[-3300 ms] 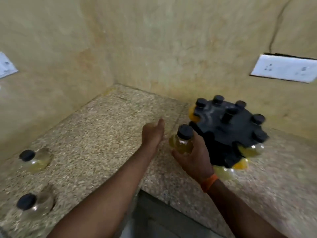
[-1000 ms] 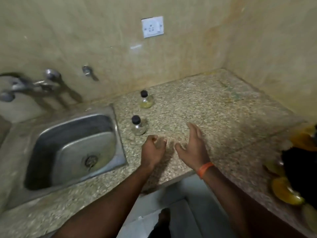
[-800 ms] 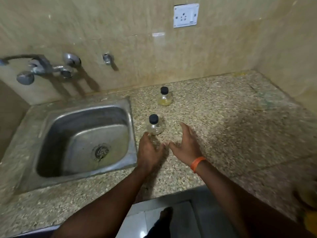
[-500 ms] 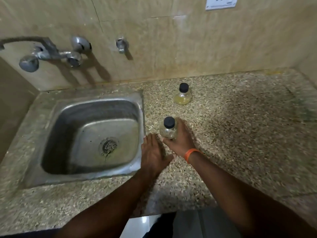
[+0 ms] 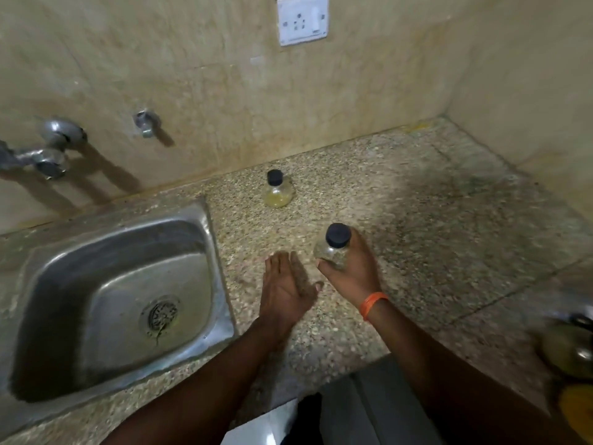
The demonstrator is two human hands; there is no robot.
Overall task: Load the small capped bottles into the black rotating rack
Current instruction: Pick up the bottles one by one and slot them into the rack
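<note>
Beige tiled wall (image 5: pixel 224 75) backs a speckled stone desk (image 5: pixel 433 236), and a steel sink (image 5: pixel 221 284) is set into it well to the left of the fingers. Over the desk the right hand (image 5: pixel 353 274) has its fingers (image 5: pixel 357 244) and thumb wrapped round the belly of a small capped bottle (image 5: pixel 332 253). It is upright, its black cap (image 5: pixel 337 235) free above the grip. Whether its base is clear of the desk I cannot tell.

Just left of that grip the left hand (image 5: pixel 287 284) hovers with straight, loose fingers (image 5: pixel 282 261), holding nothing. A second bottle (image 5: pixel 277 194) stands untouched beyond the fingers, near the wall. Far to the right of the fingers, at the frame's edge, blurred yellowish shapes (image 5: pixel 568 351) are probably bottles already seated; the rack itself is not clearly visible.

The step in hand looks like carrying this bottle across. It would go best lifted straight up before swinging right, kept upright, with the grip low so neck and cap stay free for the slot. The empty hand could steady the rack and turn a vacant slot forward.
</note>
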